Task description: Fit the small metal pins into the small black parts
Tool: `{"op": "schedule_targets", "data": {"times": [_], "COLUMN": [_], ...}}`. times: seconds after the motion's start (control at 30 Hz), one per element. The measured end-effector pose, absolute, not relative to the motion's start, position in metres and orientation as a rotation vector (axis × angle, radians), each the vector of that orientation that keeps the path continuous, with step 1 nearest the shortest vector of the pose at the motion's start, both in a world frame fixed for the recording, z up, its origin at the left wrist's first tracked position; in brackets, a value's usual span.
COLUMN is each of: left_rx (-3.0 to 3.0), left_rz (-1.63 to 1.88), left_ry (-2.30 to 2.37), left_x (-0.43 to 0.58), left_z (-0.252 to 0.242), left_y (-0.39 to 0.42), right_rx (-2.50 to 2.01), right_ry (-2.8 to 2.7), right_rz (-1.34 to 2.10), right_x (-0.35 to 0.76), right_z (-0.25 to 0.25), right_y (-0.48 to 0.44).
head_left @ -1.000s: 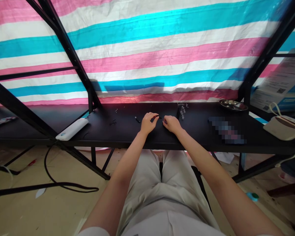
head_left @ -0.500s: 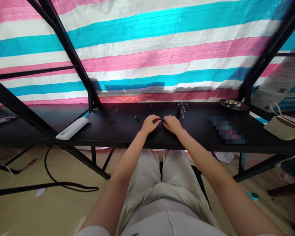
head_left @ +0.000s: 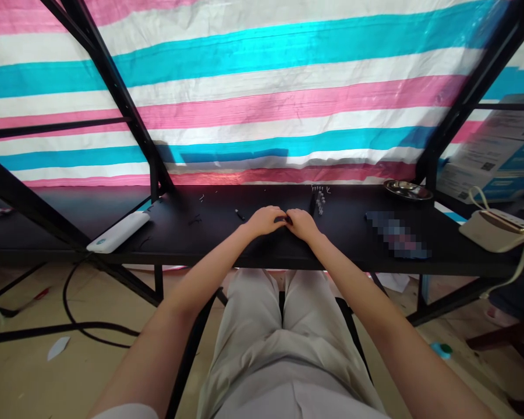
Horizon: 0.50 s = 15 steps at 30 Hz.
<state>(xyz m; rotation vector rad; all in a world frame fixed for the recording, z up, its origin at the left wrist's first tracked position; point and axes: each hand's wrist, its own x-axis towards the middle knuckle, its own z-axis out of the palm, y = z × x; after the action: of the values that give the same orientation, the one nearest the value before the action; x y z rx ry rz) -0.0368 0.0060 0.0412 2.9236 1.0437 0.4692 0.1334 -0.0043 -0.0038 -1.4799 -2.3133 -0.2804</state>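
My left hand point(head_left: 264, 221) and my right hand point(head_left: 302, 225) meet at the middle of the black tabletop point(head_left: 218, 238). Their fingertips close around a small black part point(head_left: 283, 219), most of which they hide. A short black piece point(head_left: 240, 215) lies left of my left hand. Beyond my right hand stands a cluster of small grey-clear parts point(head_left: 320, 203), with thin wire bits point(head_left: 318, 188) behind it. Thin dark wire scraps point(head_left: 194, 219) lie further left.
A white power bank point(head_left: 119, 231) lies at the table's front left. A steel dish point(head_left: 408, 190) sits at the back right, near a pixelated object point(head_left: 395, 234) and a white corded box point(head_left: 491, 230). Black metal frame bars point(head_left: 122, 110) rise before a striped tarp point(head_left: 262, 99).
My hands have drawn closer together around the small black part, and my fingers lie flatter. The whole view has shifted slightly, with the table items further left.
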Motion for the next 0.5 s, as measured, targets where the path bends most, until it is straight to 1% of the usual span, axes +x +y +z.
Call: {"op": "schedule_targets", "data": {"times": [0.13,0.2,0.37,0.5], "left_rx": [2.861,2.844,2.767,2.672], "left_rz": [-0.112,-0.267,-0.33,-0.159], "left_ry": [1.285,1.455,1.7,1.702], "left_x": [-0.064,-0.08,-0.117,-0.133], "left_z": [0.071,0.08,0.079,0.066], "left_y": [0.023,0.031,0.042,0.046], "right_rx": [-1.473,-1.477,-1.475,-1.469], "right_ry": [-2.26,-2.241,-2.191,-2.145], "right_rz": [-0.246,-0.239,-0.21,-0.185], "right_x": [0.133,0.133,0.131,0.13], "right_z": [-0.005,-0.006,-0.005,-0.004], "right_y": [-0.004,-0.005,-0.007,-0.008]}}
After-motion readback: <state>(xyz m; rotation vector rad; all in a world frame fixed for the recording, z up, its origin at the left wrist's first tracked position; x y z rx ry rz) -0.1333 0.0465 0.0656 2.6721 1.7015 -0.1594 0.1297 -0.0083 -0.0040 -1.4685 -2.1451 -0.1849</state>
